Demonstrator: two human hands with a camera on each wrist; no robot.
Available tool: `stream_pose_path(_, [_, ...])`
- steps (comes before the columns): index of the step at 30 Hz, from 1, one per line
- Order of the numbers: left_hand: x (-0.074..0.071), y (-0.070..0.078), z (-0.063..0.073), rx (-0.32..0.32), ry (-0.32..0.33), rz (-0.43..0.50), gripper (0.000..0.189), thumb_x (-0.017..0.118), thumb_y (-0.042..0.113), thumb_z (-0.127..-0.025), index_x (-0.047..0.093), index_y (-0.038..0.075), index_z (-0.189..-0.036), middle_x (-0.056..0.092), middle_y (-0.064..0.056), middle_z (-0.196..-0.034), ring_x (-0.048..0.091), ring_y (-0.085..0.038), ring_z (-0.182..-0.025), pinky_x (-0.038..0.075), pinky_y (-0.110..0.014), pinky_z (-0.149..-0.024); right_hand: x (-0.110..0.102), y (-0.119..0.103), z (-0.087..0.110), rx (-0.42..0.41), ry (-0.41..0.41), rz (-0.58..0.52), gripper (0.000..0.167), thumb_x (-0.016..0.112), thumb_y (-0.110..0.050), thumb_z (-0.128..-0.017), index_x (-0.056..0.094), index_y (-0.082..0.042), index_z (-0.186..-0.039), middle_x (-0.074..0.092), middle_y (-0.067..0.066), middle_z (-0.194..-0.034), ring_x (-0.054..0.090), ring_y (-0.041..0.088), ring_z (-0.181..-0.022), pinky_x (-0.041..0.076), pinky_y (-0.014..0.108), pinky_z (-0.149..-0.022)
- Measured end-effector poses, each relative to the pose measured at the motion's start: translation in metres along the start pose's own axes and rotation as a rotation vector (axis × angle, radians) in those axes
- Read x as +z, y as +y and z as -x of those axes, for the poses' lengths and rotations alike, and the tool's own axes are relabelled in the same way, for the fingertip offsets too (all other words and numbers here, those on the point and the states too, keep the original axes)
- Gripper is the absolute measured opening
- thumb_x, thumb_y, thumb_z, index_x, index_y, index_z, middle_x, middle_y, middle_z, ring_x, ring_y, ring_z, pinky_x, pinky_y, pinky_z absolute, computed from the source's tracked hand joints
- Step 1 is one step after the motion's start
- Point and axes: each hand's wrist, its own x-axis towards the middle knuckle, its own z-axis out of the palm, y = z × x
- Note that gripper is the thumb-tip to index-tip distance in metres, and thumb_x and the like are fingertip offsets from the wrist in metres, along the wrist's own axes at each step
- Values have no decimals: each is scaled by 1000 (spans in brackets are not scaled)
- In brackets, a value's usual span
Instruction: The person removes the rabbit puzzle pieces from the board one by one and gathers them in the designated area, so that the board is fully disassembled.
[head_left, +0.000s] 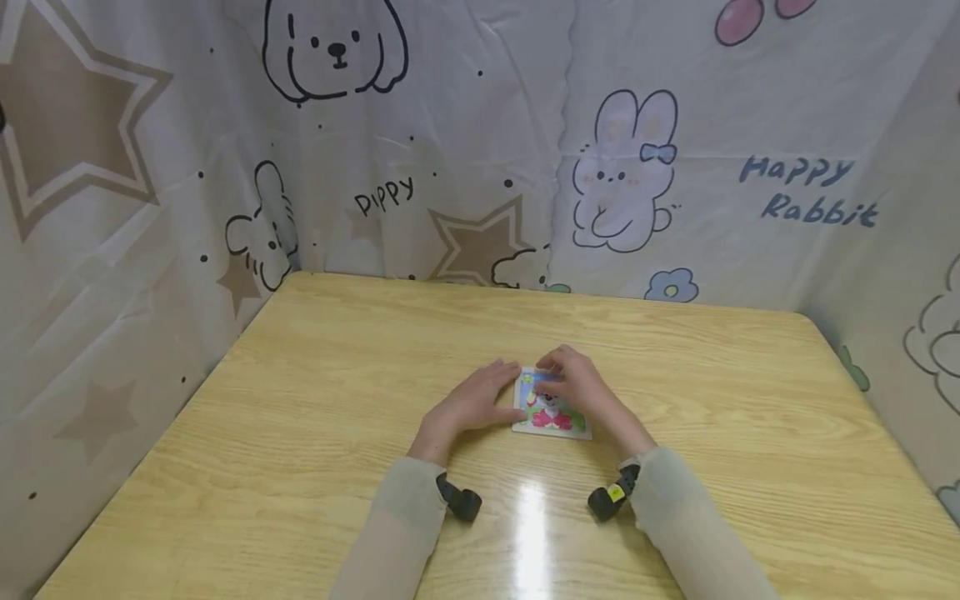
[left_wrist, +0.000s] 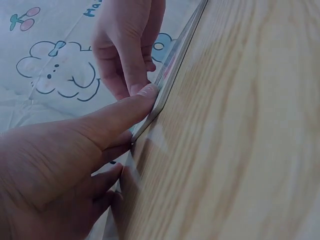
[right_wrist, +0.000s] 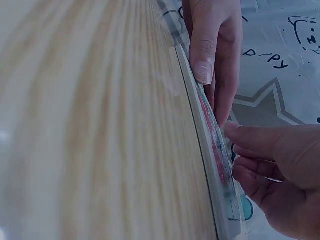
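A small, thin square picture board lies flat on the wooden table. Its cartoon figure wears pink against blue and green, and its border is pale. My left hand rests at the board's left side. In the left wrist view, the thumb presses the near corner while the other fingers lie along the edge. Over the board's far right part, my right hand touches the picture with thumb and bent fingers. The right wrist view shows its fingertips at the surface. No separate piece shows between them.
A printed cloth with cartoon animals, stars and lettering hangs behind the table and along both sides. Black cameras are strapped at both wrists. Light reflects off the table's near middle.
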Motion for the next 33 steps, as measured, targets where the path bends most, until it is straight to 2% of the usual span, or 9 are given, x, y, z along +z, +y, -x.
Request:
stream_pose_path(5, [0,0,0,12,-3,3,78,66,45,-91,32,14,-154,29,-3,-162,16,-25,-154,18,-47,-127,1,0,-6,-9,-54,14,29,74,-16,-86,67,0,-109,61,12,-102,57,21,-90,52,31,-78])
stream_pose_path(13, [-1,0,-1,15,-3,6,78,66,44,-91,33,13,-153,29,-4,-162,16,-25,-154,18,-46,-127,-2,1,-13,-23,-167,8,27,70,-16,-90,62,-1,-111,57,13,-106,56,22,-95,52,33,-84])
stream_pose_path(21, [-1,2,0,12,-16,5,78,66,42,-91,32,11,-153,29,-6,-162,16,-27,-154,18,-47,-127,-3,1,-15,-28,-227,-39,22,68,-12,-91,59,0,-108,54,13,-108,53,21,-96,49,30,-83])
stream_pose_path(26, [-1,2,-1,-6,-26,5,78,66,43,-91,31,12,-154,27,-5,-163,15,-26,-154,16,-46,-128,1,0,-14,-31,-223,-90,23,67,-10,-91,57,2,-108,53,15,-107,53,23,-96,49,30,-83])
stream_pose_path(30, [-2,2,-2,-14,-29,5,79,66,43,-91,30,13,-154,25,-5,-163,14,-25,-154,16,-46,-128,2,0,-13,12,-178,-66,28,67,-13,-92,56,1,-112,53,16,-109,54,24,-98,52,33,-85])
stream_pose_path(33, [-1,1,-2,-11,-31,1,79,66,44,-91,29,13,-155,25,-6,-164,14,-26,-154,17,-46,-127,1,0,-14,-3,-177,-21,28,67,-15,-92,57,3,-111,53,16,-109,55,25,-98,53,36,-86])
